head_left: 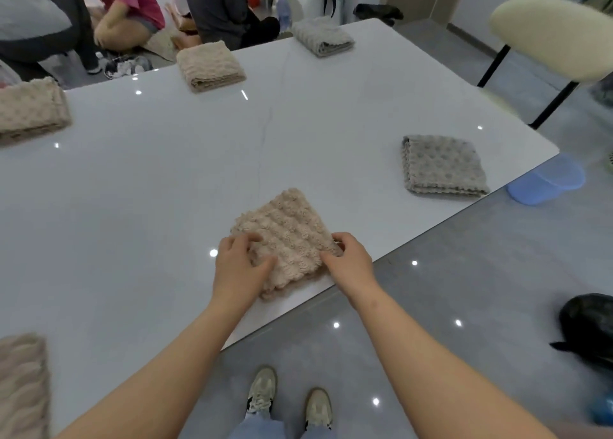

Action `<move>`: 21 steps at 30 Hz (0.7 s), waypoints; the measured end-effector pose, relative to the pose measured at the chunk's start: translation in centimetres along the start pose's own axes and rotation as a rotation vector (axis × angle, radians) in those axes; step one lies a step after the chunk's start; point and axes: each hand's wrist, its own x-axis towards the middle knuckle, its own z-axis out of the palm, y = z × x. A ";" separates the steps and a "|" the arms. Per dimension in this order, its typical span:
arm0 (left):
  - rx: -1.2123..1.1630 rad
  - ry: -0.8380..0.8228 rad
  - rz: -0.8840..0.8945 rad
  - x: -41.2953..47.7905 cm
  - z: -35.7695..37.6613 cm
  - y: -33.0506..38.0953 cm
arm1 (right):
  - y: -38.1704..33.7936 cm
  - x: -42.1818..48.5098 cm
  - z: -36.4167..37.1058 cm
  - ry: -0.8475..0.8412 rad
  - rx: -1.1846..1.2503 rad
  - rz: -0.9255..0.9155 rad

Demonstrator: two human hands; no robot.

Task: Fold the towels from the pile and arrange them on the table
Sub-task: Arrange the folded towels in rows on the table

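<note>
A folded beige bobbled towel [287, 229] lies near the front edge of the white table [159, 186]. My left hand [240, 262] grips its left near corner, fingers curled over the fabric. My right hand [351, 261] pinches its right near corner between thumb and fingers. A folded grey towel [442, 166] lies to the right. Folded towels also sit along the far edge: a beige towel [31, 112] at the left, a second beige towel [210, 65] in the middle, a grey towel [323, 35] at the right. Another beige towel [23, 385] shows at the bottom left.
A cream chair [557, 37] with black legs stands past the table's right corner. A blue plastic object [547, 181] lies on the floor beside the table, a black bag [588, 329] at the right. People sit on the floor beyond the far edge. My shoes [288, 399] are below.
</note>
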 end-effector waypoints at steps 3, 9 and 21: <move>-0.028 0.050 -0.179 0.5 0.1 0.3 | -0.1 0.1 -0.4 0.002 0.014 0.004; -0.008 -0.076 -0.177 1.2 0.4 0.4 | 0.3 0.1 -1.2 0.008 0.005 0.026; 0.086 -0.129 -0.171 1.0 0.0 1.1 | 0.5 -0.2 -2.0 -0.032 -0.076 0.145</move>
